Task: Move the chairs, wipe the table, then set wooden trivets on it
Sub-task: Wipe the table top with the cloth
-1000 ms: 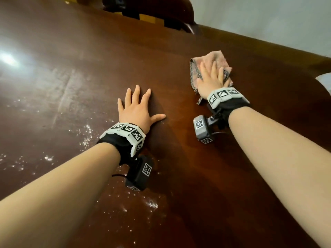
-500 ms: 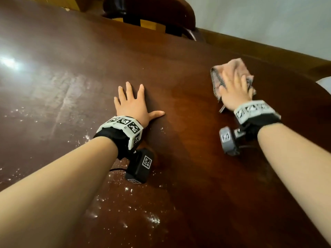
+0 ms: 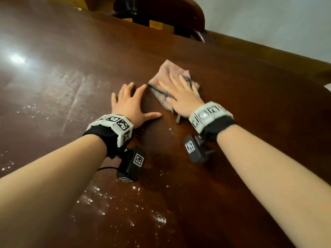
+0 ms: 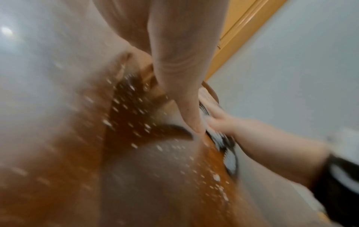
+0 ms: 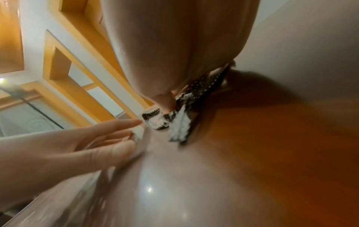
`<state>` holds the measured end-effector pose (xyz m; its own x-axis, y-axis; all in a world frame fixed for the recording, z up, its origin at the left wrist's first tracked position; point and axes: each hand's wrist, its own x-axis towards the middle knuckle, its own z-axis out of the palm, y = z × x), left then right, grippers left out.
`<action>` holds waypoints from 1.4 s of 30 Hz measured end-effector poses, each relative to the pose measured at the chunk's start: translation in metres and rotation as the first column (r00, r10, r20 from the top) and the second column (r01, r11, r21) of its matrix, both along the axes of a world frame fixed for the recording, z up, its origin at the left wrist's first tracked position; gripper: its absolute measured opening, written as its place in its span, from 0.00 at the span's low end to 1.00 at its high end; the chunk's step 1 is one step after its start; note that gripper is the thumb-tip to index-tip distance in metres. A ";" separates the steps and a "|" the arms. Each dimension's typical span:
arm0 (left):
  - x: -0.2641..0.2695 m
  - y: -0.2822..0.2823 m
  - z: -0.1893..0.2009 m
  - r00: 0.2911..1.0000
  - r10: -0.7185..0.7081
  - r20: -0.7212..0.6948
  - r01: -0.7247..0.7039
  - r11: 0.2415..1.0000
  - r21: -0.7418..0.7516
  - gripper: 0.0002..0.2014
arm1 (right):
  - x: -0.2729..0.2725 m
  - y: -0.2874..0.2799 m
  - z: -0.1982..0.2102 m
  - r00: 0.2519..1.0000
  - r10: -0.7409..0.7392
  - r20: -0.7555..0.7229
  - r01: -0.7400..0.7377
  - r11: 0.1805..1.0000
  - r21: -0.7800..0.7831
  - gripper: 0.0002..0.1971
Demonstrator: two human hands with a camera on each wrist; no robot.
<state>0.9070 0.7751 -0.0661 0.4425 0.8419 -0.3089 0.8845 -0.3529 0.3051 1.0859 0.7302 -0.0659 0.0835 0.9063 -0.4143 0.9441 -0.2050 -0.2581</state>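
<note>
A pink cloth [image 3: 165, 73] with a dark patterned hem lies on the dark wooden table [image 3: 232, 90]. My right hand [image 3: 179, 93] presses flat on the cloth with straight fingers, and the hem [image 5: 180, 122] shows under the palm in the right wrist view. Just left of the cloth, my left hand [image 3: 130, 102] rests flat on the table with its fingers spread. From the left wrist view, the left thumb [image 4: 184, 95] touches the tabletop and my right hand [image 4: 223, 122] lies beside it. No trivets are in view.
White crumbs [image 3: 159, 220] dot the near part of the table, and more [image 3: 28, 108] lie at the left. A dark wooden chair [image 3: 172, 13] stands at the far edge. The table's right edge [image 3: 286, 56] runs along a pale wall.
My right hand has swept the cloth leftward across the table, from well right of the left hand to right beside it. The left hand has stayed planted.
</note>
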 end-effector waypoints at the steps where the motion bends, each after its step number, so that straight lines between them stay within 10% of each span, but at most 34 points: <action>1: -0.010 0.005 0.002 0.999 0.033 -0.013 -0.033 0.999 -0.005 0.52 | 0.006 -0.018 -0.002 1.000 -0.018 0.019 0.018 1.000 0.009 0.30; 8: -0.060 0.010 -0.001 0.983 0.142 -0.115 -0.146 0.989 -0.025 0.54 | 0.054 0.019 0.005 0.883 -0.467 0.045 0.469 0.882 -0.046 0.30; 12: -0.058 0.012 -0.004 0.985 0.153 -0.085 -0.155 0.988 -0.015 0.54 | -0.021 0.076 0.000 0.974 -0.225 -0.013 0.225 0.974 0.024 0.31; 17: -0.059 0.011 -0.005 0.985 0.145 -0.090 -0.145 0.989 0.004 0.53 | -0.081 0.015 -0.003 0.998 0.062 -0.007 -0.062 0.997 0.038 0.29; 26: -0.091 -0.035 0.008 0.986 0.162 -0.050 -0.163 0.986 -0.029 0.54 | 0.003 -0.023 0.000 0.896 -0.438 0.069 0.441 0.897 -0.038 0.30; 35: -0.110 -0.050 0.005 0.981 0.139 -0.132 -0.145 0.989 -0.040 0.58 | -0.133 -0.081 0.001 1.000 0.009 0.001 -0.009 1.000 0.020 0.28; 42: -0.145 -0.079 0.014 0.982 0.165 -0.091 -0.175 0.978 -0.116 0.62 | -0.057 -0.127 0.005 0.880 -0.472 0.053 0.474 0.879 -0.046 0.30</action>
<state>0.7622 0.6960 -0.0522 0.2652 0.8559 -0.4439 0.9519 -0.1591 0.2619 1.0289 0.6032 -0.0610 0.5138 0.7301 -0.4505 0.7401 -0.6428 -0.1976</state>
